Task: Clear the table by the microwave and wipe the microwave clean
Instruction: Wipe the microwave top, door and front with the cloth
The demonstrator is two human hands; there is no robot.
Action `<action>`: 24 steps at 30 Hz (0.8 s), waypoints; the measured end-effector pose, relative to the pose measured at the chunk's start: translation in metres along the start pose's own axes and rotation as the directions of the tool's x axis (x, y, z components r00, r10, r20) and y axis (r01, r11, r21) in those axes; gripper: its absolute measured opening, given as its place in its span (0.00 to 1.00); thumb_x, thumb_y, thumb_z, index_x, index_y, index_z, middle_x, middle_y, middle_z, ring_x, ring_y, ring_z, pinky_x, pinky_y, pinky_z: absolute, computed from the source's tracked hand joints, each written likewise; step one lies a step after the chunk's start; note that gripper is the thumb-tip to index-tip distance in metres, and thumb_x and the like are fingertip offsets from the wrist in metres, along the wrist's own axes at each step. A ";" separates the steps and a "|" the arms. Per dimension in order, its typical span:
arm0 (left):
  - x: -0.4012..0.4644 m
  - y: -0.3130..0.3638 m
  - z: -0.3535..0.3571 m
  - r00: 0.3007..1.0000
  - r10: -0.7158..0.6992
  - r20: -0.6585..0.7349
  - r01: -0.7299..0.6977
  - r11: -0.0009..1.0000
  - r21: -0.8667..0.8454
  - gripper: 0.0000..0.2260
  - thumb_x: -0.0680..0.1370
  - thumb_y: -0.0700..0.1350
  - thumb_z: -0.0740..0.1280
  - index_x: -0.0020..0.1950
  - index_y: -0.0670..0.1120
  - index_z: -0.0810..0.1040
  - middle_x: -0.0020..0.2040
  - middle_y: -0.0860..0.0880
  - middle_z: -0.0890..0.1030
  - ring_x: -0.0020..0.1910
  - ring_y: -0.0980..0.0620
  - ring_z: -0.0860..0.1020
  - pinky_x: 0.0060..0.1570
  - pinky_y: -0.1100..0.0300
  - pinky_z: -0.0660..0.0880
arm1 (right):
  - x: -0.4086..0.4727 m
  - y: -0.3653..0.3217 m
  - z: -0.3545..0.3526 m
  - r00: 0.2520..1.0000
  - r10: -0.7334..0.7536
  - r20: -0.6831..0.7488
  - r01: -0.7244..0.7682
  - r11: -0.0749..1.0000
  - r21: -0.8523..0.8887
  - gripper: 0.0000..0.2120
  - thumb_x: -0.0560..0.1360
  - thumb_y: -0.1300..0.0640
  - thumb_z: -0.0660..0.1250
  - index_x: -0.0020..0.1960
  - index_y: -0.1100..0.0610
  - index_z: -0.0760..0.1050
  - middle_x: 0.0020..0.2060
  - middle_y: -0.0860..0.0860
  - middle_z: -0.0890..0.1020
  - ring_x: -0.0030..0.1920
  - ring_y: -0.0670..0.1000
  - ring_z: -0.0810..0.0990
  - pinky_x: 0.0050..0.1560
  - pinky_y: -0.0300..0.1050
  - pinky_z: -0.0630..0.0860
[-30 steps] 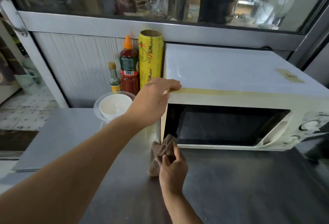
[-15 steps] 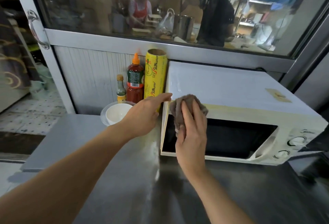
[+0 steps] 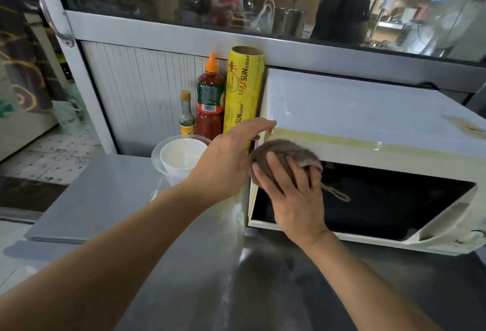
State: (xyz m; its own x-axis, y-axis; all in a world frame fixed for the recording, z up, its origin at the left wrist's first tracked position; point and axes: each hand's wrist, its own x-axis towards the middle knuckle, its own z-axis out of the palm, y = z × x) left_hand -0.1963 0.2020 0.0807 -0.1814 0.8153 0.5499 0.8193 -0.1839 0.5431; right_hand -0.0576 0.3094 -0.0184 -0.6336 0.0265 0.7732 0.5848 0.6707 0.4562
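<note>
Right hand [image 3: 292, 194] presses the cloth [image 3: 284, 153] flat-fingered against the microwave's [image 3: 368, 130] top-left door corner; left hand [image 3: 231, 157], fingers straight, braces that corner. A hard rightward wipe could slide the microwave on the steel table [image 3: 236, 291]. The wrap roll [image 3: 243, 94], sauce bottle [image 3: 209, 99], small bottle [image 3: 187, 115] and bowl [image 3: 181, 157] crowd its left side.

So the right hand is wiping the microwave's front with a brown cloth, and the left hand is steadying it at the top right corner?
Not quite. In the head view the left hand rests its fingers on the microwave's top left corner, beside the yellow wrap roll, not the right one. The rest stands: the right hand presses the brown cloth on the front.
</note>
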 end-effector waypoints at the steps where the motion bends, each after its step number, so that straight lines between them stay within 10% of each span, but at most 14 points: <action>1: 0.000 -0.001 0.002 1.000 0.024 -0.013 -0.024 1.000 0.010 0.32 0.67 0.23 0.57 0.68 0.44 0.72 0.67 0.49 0.74 0.63 0.57 0.71 0.60 0.79 0.62 | -0.010 -0.004 0.004 0.998 -0.058 0.035 0.058 0.998 0.003 0.29 0.72 0.60 0.57 0.73 0.48 0.60 0.74 0.49 0.53 0.70 0.56 0.58 0.68 0.56 0.51; 10: -0.009 0.000 0.013 0.999 0.029 -0.033 -0.027 0.998 0.065 0.33 0.70 0.23 0.58 0.71 0.47 0.68 0.71 0.52 0.67 0.68 0.59 0.64 0.65 0.77 0.57 | -0.071 -0.008 0.012 0.859 -0.366 0.358 0.347 0.930 0.119 0.32 0.71 0.60 0.49 0.76 0.51 0.56 0.76 0.46 0.51 0.65 0.50 0.65 0.65 0.50 0.57; 15: -0.007 0.001 0.017 1.000 0.012 -0.010 -0.012 0.999 0.039 0.28 0.73 0.26 0.59 0.70 0.46 0.68 0.70 0.59 0.64 0.66 0.70 0.58 0.62 0.83 0.51 | -0.030 0.028 -0.009 0.928 -0.264 0.264 0.254 0.965 0.070 0.32 0.70 0.62 0.51 0.74 0.52 0.57 0.75 0.47 0.56 0.69 0.51 0.63 0.71 0.55 0.48; 24: -0.005 0.004 0.037 0.984 -0.063 -0.169 0.053 0.997 -0.063 0.16 0.79 0.39 0.59 0.67 0.47 0.71 0.65 0.63 0.69 0.67 0.59 0.67 0.65 0.67 0.62 | -0.050 0.021 0.007 0.962 -0.195 0.191 0.188 0.981 0.058 0.32 0.69 0.61 0.53 0.73 0.50 0.58 0.76 0.48 0.51 0.67 0.54 0.64 0.68 0.57 0.53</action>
State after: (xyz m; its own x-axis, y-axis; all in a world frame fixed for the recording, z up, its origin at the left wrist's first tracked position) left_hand -0.1714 0.2174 0.0566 -0.3216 0.7208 0.6140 0.7726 -0.1751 0.6103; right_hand -0.0169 0.3273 -0.0500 -0.8205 0.0358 0.5706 0.4253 0.7053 0.5672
